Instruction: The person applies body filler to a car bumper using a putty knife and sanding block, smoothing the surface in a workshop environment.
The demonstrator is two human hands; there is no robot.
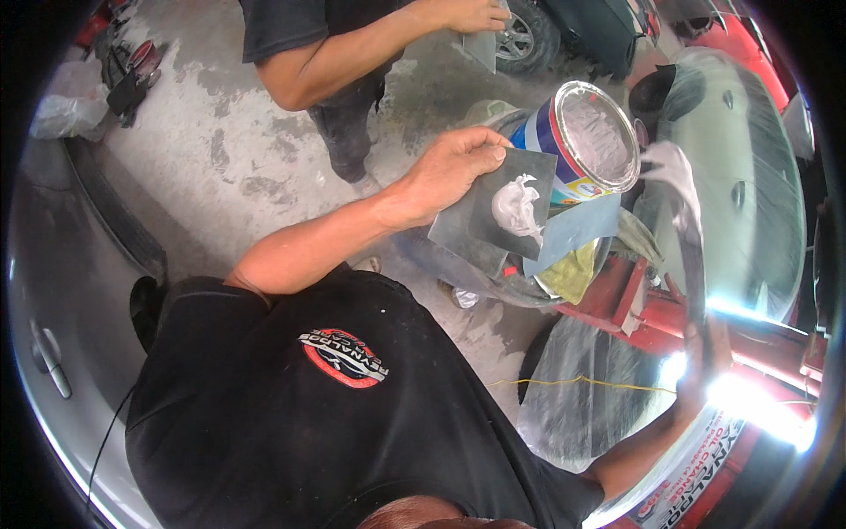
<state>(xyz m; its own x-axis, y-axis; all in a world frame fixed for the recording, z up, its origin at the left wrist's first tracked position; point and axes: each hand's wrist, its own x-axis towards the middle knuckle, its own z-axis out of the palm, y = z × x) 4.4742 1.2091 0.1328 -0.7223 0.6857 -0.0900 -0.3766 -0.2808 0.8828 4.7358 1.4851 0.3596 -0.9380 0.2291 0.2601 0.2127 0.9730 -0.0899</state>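
Note:
My left hand point(445, 172) is closed on the edge of a dark flat square mixing board point(538, 167), thumb on top. A dollop of pinkish-grey putty point(515, 210) sits on that board. My right hand point(705, 348), partly blurred and lost in glare, grips the lower end of a long stirring stick point(687, 220). Putty coats the stick's bent-looking upper end, which is just right of an open can point(539, 132). The can is tilted, with its mouth facing me, and holds the same pinkish-grey putty point(597, 137).
Below the can are a blue-grey sheet point(582, 231) and a yellow-green cloth point(571, 275) on a round stand. A red metal beam point(670, 317) runs to the right. Plastic-covered car panels point(723, 194) stand beyond. Another person point(352, 53) holds a grey plate point(480, 51). A grey car point(62, 291) is at left.

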